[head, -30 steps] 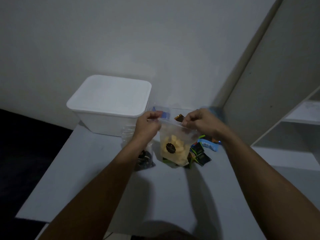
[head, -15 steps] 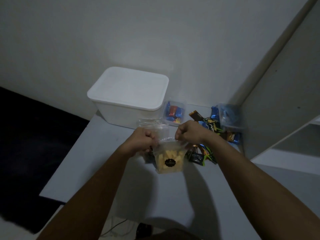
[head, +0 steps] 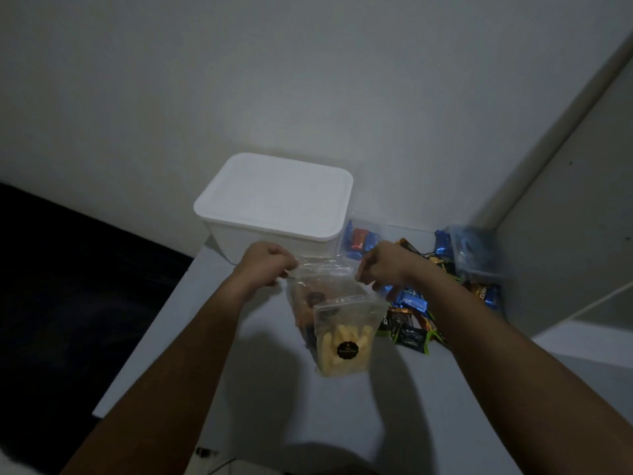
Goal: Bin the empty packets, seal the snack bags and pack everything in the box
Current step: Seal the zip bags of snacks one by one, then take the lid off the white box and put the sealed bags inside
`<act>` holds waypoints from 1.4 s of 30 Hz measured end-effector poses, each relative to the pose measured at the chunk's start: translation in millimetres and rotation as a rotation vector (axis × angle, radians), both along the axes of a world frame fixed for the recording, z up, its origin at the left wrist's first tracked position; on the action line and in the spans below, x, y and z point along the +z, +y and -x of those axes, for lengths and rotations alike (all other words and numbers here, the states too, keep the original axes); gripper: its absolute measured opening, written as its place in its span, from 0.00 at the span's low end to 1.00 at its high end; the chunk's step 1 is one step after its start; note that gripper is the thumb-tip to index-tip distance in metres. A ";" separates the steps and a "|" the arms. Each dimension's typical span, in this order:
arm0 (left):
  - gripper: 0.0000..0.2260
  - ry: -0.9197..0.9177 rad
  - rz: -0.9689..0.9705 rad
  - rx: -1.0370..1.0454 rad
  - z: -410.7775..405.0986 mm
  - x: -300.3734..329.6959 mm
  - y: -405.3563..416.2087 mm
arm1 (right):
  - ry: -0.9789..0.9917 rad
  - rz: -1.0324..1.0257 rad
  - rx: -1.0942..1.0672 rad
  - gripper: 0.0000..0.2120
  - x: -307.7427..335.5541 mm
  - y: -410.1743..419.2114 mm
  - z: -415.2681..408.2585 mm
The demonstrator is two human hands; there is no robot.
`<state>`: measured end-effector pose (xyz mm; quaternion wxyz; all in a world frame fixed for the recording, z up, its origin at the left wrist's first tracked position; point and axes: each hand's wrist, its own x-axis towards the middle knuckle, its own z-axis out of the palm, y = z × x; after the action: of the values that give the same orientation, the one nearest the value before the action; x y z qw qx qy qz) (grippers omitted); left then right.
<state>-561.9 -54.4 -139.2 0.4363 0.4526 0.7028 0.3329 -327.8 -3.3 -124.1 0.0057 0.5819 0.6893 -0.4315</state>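
Observation:
A clear zip bag of yellow snack sticks (head: 342,341) with a black round label stands free on the grey table (head: 274,389). Right behind it stands a second clear zip bag with darker, orange-brown snacks (head: 308,296). My left hand (head: 269,262) pinches the left end of that bag's top strip and my right hand (head: 383,265) pinches the right end. The white box (head: 274,204) sits just beyond my hands with its lid on.
A small clear tub of red and blue sweets (head: 359,238) stands to the right of the box. Another clear tub (head: 474,250) sits in the corner. Loose black, green and blue packets (head: 409,323) lie at the right. The table's left edge drops to a dark floor.
Both hands have let go of the yellow snack bag, which now stands on the table. They have moved back and taken hold of the top of the second bag behind it.

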 end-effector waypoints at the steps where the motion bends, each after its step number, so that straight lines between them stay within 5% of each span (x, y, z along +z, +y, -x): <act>1: 0.02 -0.009 -0.036 0.081 7.0 1.4 7.5 | -0.005 -0.020 -0.030 0.10 3.5 3.9 2.1; 7: 0.15 0.042 -0.161 0.448 60.3 10.5 53.3 | 0.027 -0.144 -0.202 0.06 20.1 34.3 21.0; 13: 0.29 0.134 -0.099 0.582 116.2 6.0 91.1 | 0.131 -0.164 -0.347 0.11 21.5 56.7 46.6; 17: 0.26 0.147 0.023 0.646 139.2 -2.6 107.2 | 0.159 -0.110 -0.447 0.14 10.0 68.2 65.6; 30: 0.10 0.126 0.021 0.630 163.3 -22.0 126.2 | 0.111 -0.159 -0.632 0.11 -7.4 85.4 89.8; 35: 0.11 0.184 0.021 0.612 167.1 -22.8 130.4 | 0.100 -0.167 -0.645 0.09 -5.3 85.4 89.6; 42: 0.06 0.093 -0.125 0.641 174.4 7.2 142.7 | 0.407 -0.066 -0.815 0.10 18.4 89.2 90.6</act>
<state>-736.3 88.2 -132.0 0.2483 0.2491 0.8069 0.4745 -418.3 85.9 -105.7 -0.3189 0.7088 0.4045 -0.4820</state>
